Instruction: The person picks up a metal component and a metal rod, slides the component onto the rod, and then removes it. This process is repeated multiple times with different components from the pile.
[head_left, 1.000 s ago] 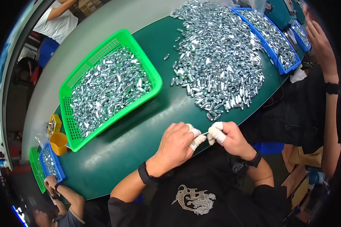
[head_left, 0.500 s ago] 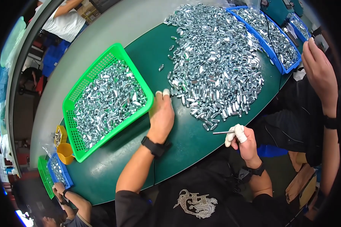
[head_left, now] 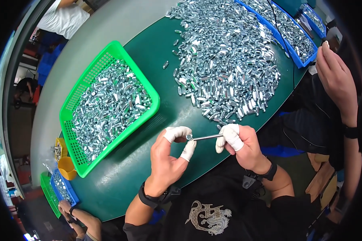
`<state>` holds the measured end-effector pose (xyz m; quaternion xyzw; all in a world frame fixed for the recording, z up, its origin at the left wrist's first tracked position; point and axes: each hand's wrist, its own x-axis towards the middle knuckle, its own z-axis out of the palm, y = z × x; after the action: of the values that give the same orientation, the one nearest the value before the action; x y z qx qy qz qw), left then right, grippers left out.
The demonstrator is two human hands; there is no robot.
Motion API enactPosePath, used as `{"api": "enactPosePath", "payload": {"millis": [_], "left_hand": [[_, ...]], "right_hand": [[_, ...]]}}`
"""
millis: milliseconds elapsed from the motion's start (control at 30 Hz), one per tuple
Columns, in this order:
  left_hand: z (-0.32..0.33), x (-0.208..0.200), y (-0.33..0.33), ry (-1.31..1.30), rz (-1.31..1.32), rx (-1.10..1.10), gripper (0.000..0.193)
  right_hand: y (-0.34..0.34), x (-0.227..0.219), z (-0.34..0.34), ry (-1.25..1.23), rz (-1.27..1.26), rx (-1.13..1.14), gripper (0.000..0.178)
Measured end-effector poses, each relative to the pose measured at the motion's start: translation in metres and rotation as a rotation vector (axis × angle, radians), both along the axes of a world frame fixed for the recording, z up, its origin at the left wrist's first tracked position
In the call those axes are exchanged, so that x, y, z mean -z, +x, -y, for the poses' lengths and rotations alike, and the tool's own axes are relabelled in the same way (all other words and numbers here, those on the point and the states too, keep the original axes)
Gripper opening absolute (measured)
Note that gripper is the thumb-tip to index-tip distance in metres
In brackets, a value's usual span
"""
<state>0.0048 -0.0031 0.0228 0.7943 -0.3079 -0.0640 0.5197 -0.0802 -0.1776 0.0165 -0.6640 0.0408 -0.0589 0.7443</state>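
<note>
My left hand (head_left: 165, 162) pinches one silver hex nut (head_left: 189, 137) between a thumb and finger wearing white finger covers. My right hand (head_left: 245, 149), with white covers on its fingers too, grips a thin metal rod (head_left: 209, 137). The rod's far end meets the nut; whether it sits inside the hole I cannot tell. Just beyond my hands lies a large heap of long silver hex nuts (head_left: 229, 72) on the green table (head_left: 120, 180). To the left, a green plastic basket (head_left: 157, 105) holds many similar pieces.
A long blue tray (head_left: 299, 62) of metal parts borders the heap at far right. A yellow cup (head_left: 67, 168) and a small yellow container (head_left: 60, 148) stand left of the basket. Another person's hand (head_left: 336, 76) is raised at right; a co-worker's hands (head_left: 66, 209) work at lower left.
My left hand has come back from between basket and heap toward my right hand, now with a hex nut in it. The rod in my right hand now meets the nut.
</note>
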Motion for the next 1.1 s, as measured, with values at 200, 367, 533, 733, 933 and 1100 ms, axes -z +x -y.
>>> {"api": "enactPosePath", "payload": {"millis": [200,367,533,733,933,1100], "left_hand": [[-0.018,-0.004,-0.002,-0.002,0.129,0.041,0.022],[-0.02,-0.015,-0.008,0.027,0.225,0.11,0.025],[-0.032,-0.012,-0.01,-0.06,-0.006,0.222,0.024],[-0.032,-0.012,-0.018,-0.148,-0.07,0.186,0.023],[-0.03,-0.014,-0.023,-0.158,-0.018,0.154,0.02],[-0.04,-0.007,-0.02,-0.121,-0.182,0.164,0.014]], "right_hand": [[0.003,-0.008,-0.015,-0.029,-0.053,0.026,0.032],[-0.002,-0.018,-0.01,-0.105,-0.129,-0.036,0.032],[0.004,-0.016,-0.019,0.012,-0.184,-0.185,0.031],[0.005,-0.015,-0.05,-0.009,-0.11,-0.103,0.032],[0.003,-0.016,-0.048,-0.017,-0.138,-0.103,0.032],[0.0,-0.016,-0.047,-0.108,-0.026,-0.14,0.032]]}}
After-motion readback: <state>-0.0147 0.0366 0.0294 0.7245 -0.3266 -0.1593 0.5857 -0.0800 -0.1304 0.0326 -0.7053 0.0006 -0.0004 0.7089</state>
